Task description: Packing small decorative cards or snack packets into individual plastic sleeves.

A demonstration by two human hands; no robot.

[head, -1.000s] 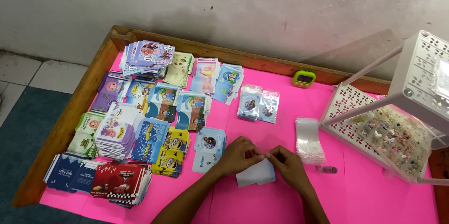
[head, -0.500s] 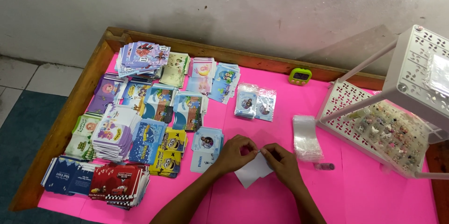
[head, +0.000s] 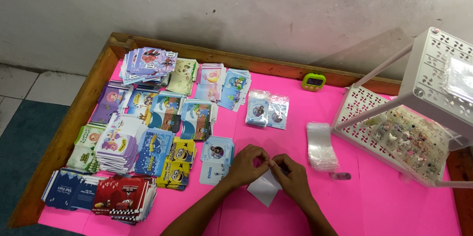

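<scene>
tabletop (head: 394, 206): pink sheet in a wooden frame, carried everything.
rack (head: 394, 132): white perforated, far right, tilted; a tray of small trinkets lay on its lower shelf.
card stacks (head: 148, 132): many printed cartoon cards, left half, sorted in piles by design.
done pile (head: 267, 109): a few cards already in clear bags, centre back, well apart from the hands.
empty bags (head: 321, 146): clear stack, right of the hands, near the rack foot.
progress: judged early; only a small bagged pile against many unbagged stacks, plenty of empty bags left.
loose card (head: 215, 161): blue backing card, just left of the left hand, not bagged.
timer (head: 314, 82): small green, at the back edge, untouched.
left hand (head: 246, 164): fingers curled shut, pinched the top of the white piece with a small item at the fingertips; item too small to tell.
right hand (head: 291, 177): fingers closed, pinched the same spot, fingertips touched the left hand's.
white piece (head: 264, 191): flat card or bag, lay on the tabletop under both hands, front centre.
small tube (head: 341, 176): dark, lay just beside the empty bags.
</scene>
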